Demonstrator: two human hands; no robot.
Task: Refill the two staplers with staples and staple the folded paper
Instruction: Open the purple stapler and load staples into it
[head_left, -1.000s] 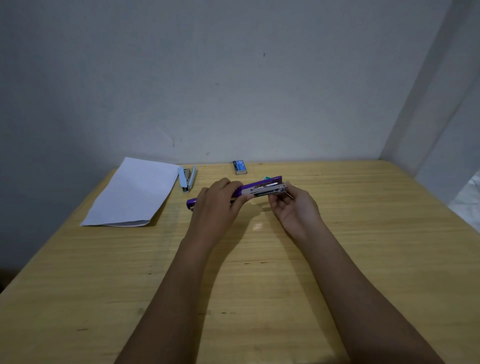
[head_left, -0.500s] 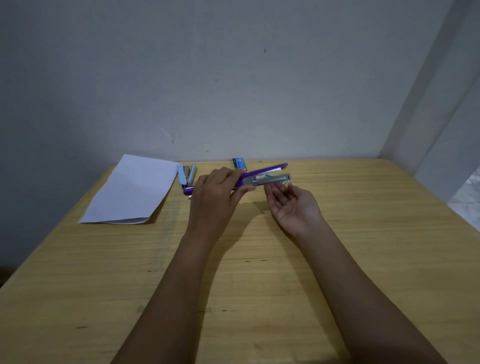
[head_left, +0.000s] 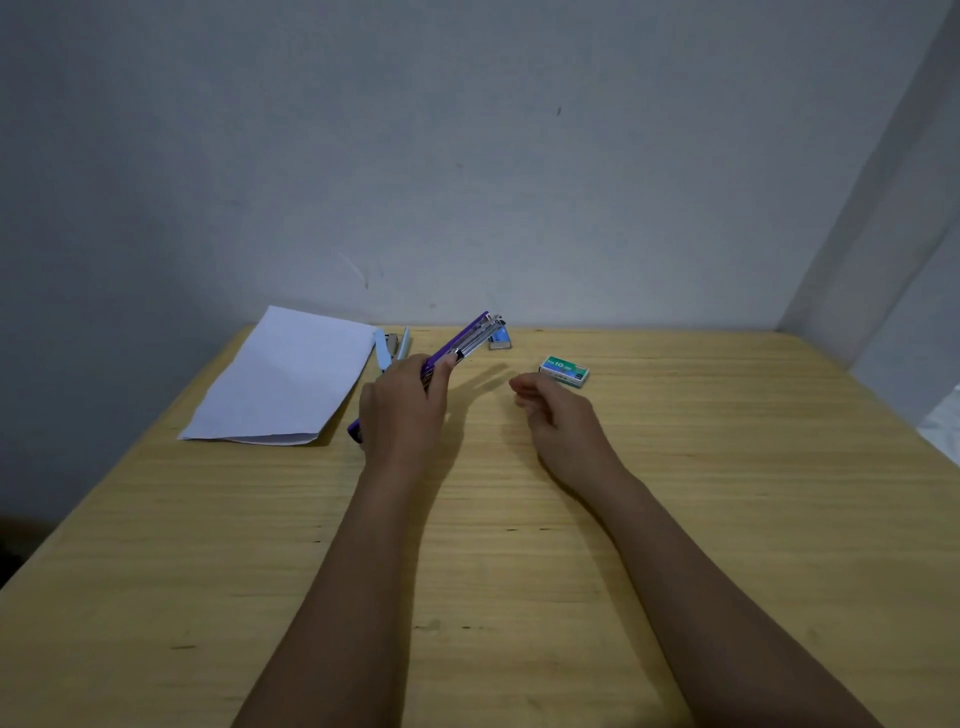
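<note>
My left hand (head_left: 402, 410) grips the purple stapler (head_left: 467, 340) around its middle and holds it tilted, its metal magazine end pointing up and to the right. My right hand (head_left: 553, 415) hovers just right of it with loosely curled fingers, holding nothing. A green staple box (head_left: 564, 370) lies on the table just beyond my right hand. A light blue stapler (head_left: 390, 349) lies at the back beside the folded white paper (head_left: 291, 379). A small blue staple box (head_left: 501, 340) sits at the back, partly behind the purple stapler's tip.
The wooden table (head_left: 519, 545) meets a grey wall at its far edge. Its left edge runs diagonally past the paper. A pale wall corner stands at the right.
My left hand swung the purple stapler so its tip points up and away. My right hand let go of the stapler's end and drew back, uncovering the green staple box.
</note>
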